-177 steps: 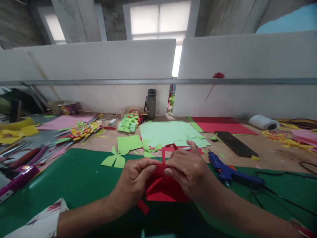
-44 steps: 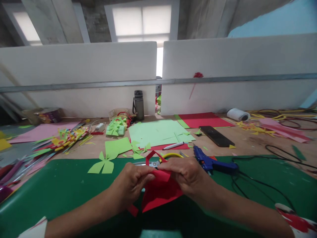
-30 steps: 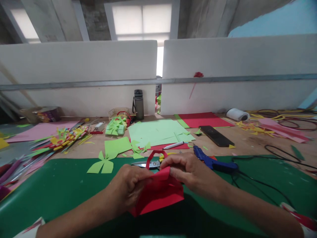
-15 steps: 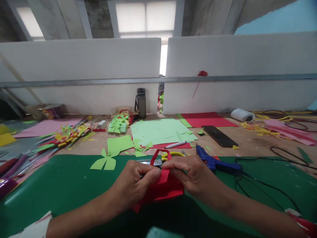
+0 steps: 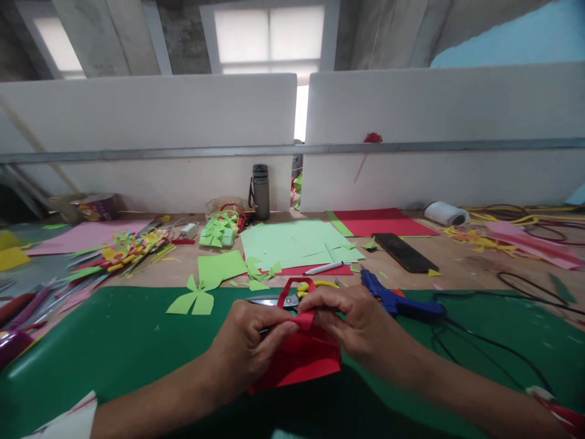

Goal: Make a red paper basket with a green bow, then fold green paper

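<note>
Between both hands, over the green mat (image 5: 150, 347), is a small red paper bag (image 5: 304, 360) with a looped red handle standing up at its far side. My left hand (image 5: 258, 338) pinches the bag's upper edge between thumb and fingers. On the other side, my right hand (image 5: 347, 314) grips the same edge, its fingertips bent behind the red paper. Just beyond the fingers lie scissors (image 5: 320, 285) with yellow handles, partly hidden by the hands and the bag handle. A blue glue gun (image 5: 397, 299) rests right of my right hand.
Light green paper sheets (image 5: 292, 241), a white pen (image 5: 323, 267) and a black phone (image 5: 404, 252) lie farther back. Left are a green paper butterfly shape (image 5: 194, 297) and paper flowers (image 5: 132, 250). A dark bottle (image 5: 261, 192) stands by the white panel. Black cord (image 5: 493, 347) trails right.
The bag's upper edge has been folded down between my fingers, and its front panel tilts more into view. My left thumb has shifted slightly; both hands keep their hold.
</note>
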Demonstrator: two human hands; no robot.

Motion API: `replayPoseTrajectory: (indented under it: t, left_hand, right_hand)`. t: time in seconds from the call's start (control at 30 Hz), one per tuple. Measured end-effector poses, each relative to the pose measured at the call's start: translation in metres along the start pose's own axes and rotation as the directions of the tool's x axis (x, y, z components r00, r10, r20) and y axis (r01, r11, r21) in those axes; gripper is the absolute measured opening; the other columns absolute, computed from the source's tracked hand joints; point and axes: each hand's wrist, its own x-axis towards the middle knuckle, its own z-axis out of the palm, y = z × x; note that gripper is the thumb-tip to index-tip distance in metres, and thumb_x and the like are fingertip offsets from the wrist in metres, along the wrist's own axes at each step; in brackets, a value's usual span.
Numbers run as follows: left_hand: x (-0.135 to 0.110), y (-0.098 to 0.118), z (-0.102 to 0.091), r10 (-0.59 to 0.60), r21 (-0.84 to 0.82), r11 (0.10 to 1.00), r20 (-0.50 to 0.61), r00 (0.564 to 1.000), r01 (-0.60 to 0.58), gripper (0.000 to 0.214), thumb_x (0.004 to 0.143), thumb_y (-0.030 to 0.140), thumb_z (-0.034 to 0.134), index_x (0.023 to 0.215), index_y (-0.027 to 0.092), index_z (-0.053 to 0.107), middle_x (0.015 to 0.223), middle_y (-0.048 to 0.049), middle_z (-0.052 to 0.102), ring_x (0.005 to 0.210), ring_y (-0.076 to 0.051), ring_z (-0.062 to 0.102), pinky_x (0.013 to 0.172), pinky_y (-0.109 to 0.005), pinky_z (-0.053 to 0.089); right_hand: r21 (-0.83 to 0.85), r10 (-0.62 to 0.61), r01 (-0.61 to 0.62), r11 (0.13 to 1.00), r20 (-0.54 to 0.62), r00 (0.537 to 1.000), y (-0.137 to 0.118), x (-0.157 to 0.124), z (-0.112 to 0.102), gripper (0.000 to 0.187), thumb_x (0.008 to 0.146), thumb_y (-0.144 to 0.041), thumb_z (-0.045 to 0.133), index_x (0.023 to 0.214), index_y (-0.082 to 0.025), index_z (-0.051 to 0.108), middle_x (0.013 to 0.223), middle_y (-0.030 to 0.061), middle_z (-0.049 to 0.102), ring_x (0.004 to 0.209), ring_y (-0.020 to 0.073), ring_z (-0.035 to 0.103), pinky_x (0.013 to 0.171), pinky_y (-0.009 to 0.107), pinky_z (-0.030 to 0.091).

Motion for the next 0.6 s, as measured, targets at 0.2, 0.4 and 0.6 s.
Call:
replayPoseTrajectory:
  t: [0.2,0.4,0.6]
  left_hand:
    - [0.004,0.011,-0.005,-0.114,-0.086,0.989,0.096,0.989,0.122,0.041,0.092,0.030,0.041,0.057,0.014,0.055,0.049,0.0052,0.038,0.046,-0.007,0.031,0.044,-0.018,0.025]
    - [0.010,0.020,-0.006,-0.227,-0.149,0.957,0.144,0.963,0.248,0.041,0.090,0.033,0.041,0.052,0.015,0.040,0.052,0.0051,0.029,0.050,-0.007,0.027,0.046,-0.019,0.022]
    - [0.010,0.015,0.000,-0.208,-0.147,0.964,0.117,0.971,0.224,0.035,0.087,0.028,0.045,0.057,0.013,0.056,0.052,0.0045,0.035,0.052,-0.007,0.030,0.047,-0.019,0.024]
  right_hand:
    - [-0.035,-0.064,0.064,0.997,-0.001,0.998,0.001,-0.001,0.002,0.023,0.085,-0.012,0.043,0.083,-0.017,0.065,0.071,0.0019,0.066,0.063,0.0125,0.058,0.057,0.023,0.041]
    - [-0.076,-0.113,0.109,0.991,-0.042,0.993,0.009,-0.004,0.010,0.017,0.087,-0.011,0.041,0.087,-0.018,0.056,0.077,0.0008,0.061,0.067,0.0116,0.056,0.061,0.024,0.040]
    - [-0.047,-0.038,0.038,0.998,-0.002,0.999,0.007,-0.003,0.007,0.014,0.087,-0.014,0.040,0.088,-0.018,0.054,0.077,0.0014,0.061,0.068,0.0129,0.056,0.060,0.025,0.041]
